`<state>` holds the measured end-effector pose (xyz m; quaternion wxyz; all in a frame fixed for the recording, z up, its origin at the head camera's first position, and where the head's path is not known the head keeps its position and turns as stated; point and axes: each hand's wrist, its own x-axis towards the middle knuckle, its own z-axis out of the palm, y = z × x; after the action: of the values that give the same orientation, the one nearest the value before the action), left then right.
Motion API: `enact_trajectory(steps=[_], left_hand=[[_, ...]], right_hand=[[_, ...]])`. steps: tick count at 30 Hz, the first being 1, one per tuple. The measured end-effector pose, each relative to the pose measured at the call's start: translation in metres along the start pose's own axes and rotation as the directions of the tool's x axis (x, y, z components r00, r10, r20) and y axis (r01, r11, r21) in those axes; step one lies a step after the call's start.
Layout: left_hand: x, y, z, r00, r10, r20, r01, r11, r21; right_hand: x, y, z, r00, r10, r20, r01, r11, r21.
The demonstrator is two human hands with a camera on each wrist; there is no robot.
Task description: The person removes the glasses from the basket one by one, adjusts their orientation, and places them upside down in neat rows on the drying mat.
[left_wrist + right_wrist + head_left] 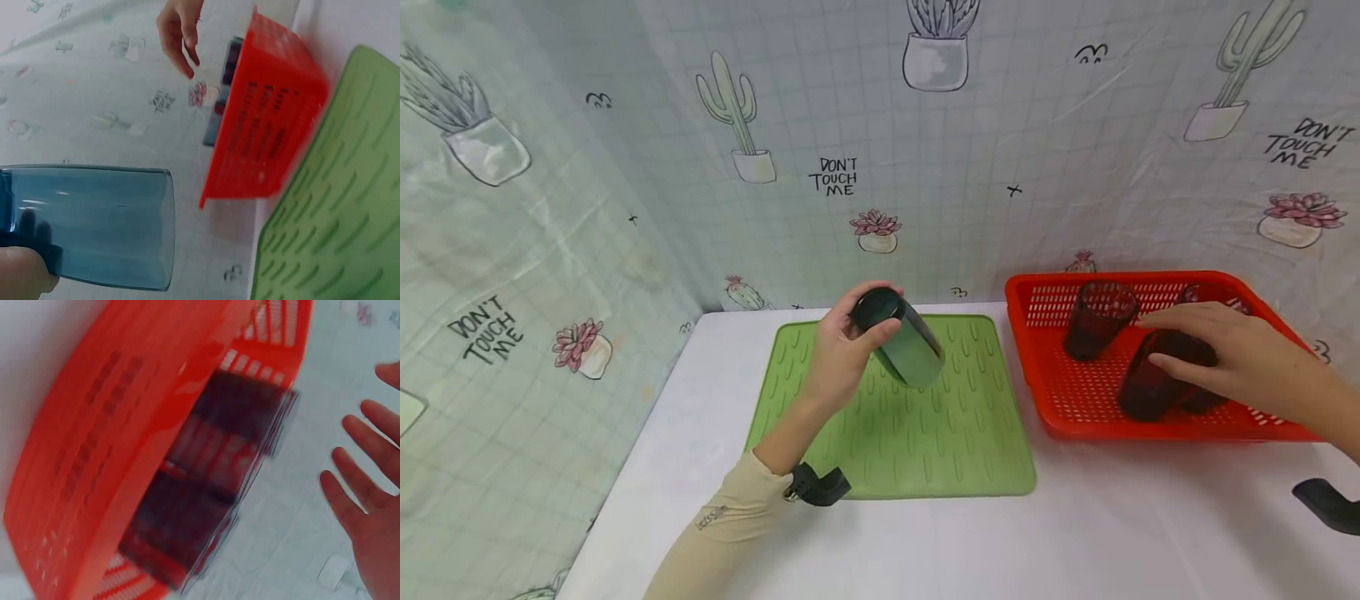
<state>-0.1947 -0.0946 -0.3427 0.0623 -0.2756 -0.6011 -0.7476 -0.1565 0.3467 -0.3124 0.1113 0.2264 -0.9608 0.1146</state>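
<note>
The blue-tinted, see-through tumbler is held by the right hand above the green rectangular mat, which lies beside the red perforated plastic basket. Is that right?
The hand is wrong: the head view shows the left hand holding the blue-tinted, see-through tumbler above the green rectangular mat, which lies beside the red perforated plastic basket.

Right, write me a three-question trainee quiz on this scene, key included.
1. True or false: in the right wrist view, the right hand is apart from the glasses in the red basket.
2. Multiple choice: what does the left hand hold? (a) a fork; (b) a drinking glass; (c) a folded cloth.
3. Fill in the colour: in the head view, the ____ mat lies to the left of the red basket.

Key: 1. True; a gap shows between them. 2. b. 3. green.
</note>
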Motion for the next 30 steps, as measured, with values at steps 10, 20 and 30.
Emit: enact_trajectory(steps=[10, 20, 30], left_hand=[[-0.003, 0.013, -0.051, 0.996, -0.090, -0.019, 0.091, 0.985, 0.150], [-0.001, 0.015, -0.098, 0.987, -0.144, -0.070, 0.158, 0.940, 0.304], [0.008, 0.011, -0.137, 0.974, -0.199, -0.107, 0.226, 0.834, 0.503]], right_hand=[[-0.001, 0.036, 0.009, 0.978, -0.092, 0.190, 0.114, 0.988, -0.106], [0.013, 0.048, 0.006, 0.943, -0.136, 0.302, 0.177, 0.978, -0.114], [0.021, 0.050, 0.004, 0.904, -0.135, 0.405, 0.185, 0.979, -0.085]])
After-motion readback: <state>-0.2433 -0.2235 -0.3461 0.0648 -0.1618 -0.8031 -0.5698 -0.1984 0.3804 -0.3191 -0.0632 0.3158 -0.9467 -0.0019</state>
